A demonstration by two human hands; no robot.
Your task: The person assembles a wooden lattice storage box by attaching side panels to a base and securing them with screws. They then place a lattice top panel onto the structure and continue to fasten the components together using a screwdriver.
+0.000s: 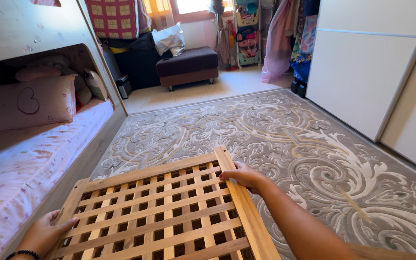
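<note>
A light wooden lattice panel (pixel 169 212) with a grid of square holes fills the lower middle of the head view, held flat above the rug. My right hand (pixel 245 175) grips its right side rail near the far corner, thumb on top. At the lower left, my left hand (pixel 46 233) holds the panel's left rail; a dark bead bracelet circles that wrist.
A grey patterned rug (pixel 275 130) covers the floor. A bed with pink sheets (pixel 20 159) and pillows (pixel 32 101) stands on the left. White wardrobe doors (pixel 362 72) line the right wall. A dark ottoman (pixel 188 65) sits at the back. A thin wooden stick (pixel 355 204) lies on the rug.
</note>
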